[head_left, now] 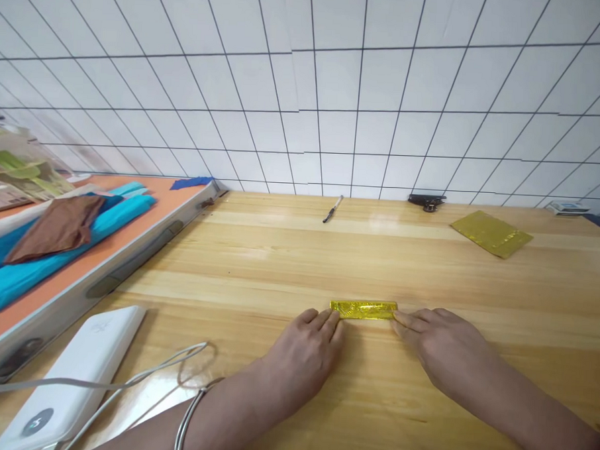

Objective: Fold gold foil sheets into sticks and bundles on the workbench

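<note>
A narrow folded strip of shiny gold paper (pixel 364 310) lies flat on the wooden table (pixel 278 264) in front of me. My left hand (pixel 307 348) rests palm down with its fingertips pressed on the strip's left end. My right hand (pixel 441 344) lies palm down too, its fingertips pressing the strip's right end. Both hands have their fingers stretched out flat and close together. A metal bangle (pixel 188 416) sits on my left wrist.
A second gold sheet (pixel 491 233) lies at the far right. A pen (pixel 332 209) and a small black object (pixel 427 201) sit by the tiled wall. A white power bank (pixel 77 374) with a cable lies near left. Blue and brown paper rest on an orange surface (pixel 105 249) to the left.
</note>
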The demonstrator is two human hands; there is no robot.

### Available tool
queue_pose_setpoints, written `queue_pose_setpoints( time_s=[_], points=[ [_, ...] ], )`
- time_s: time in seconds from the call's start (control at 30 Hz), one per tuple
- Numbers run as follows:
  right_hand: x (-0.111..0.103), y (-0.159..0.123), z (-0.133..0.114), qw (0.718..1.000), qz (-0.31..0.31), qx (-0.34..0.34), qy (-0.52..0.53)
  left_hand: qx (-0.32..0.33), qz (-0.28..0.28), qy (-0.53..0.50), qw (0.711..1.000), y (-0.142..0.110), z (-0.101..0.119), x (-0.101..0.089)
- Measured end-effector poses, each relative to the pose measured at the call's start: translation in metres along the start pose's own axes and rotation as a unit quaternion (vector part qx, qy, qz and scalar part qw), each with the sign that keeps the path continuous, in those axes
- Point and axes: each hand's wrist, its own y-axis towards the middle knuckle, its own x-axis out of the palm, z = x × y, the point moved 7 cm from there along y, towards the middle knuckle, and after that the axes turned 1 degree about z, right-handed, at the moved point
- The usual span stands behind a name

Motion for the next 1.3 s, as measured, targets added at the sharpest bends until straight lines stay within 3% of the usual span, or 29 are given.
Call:
queue_pose_setpoints(
  time_s=[0.17, 0.3, 0.57, 0.73, 0.87, 1.3],
  points=[
    [0.005, -0.001, -0.002, 1.000, -0.029, -0.011, 0.002, 0.000, 0.005, 0.092, 0.996, -0.007, 0.014, 0.008],
    [0.002, 0.001, 0.000, 0.999, -0.041, 0.007, 0.016, 0.014, -0.008, 0.101, 0.995, -0.006, 0.015, 0.009],
    [-0.004, 0.004, 0.001, 0.999, -0.038, 0.025, 0.022, -0.006, -0.010, -0.030, 0.999, 0.005, -0.007, 0.001],
    [0.006, 0.005, 0.007, 0.999, -0.016, 0.040, 0.015, -0.079, 0.028, -0.101, 0.991, 0.010, -0.035, 0.015],
    [0.016, 0.011, 0.009, 0.998, 0.013, 0.053, 0.016, -0.074, 0.060, -0.126, 0.987, 0.016, -0.040, 0.023],
    [0.023, 0.035, -0.011, 0.993, -0.060, 0.081, -0.057, -0.042, -0.012, -0.070, 0.997, 0.030, -0.027, 0.018]
  ],
)
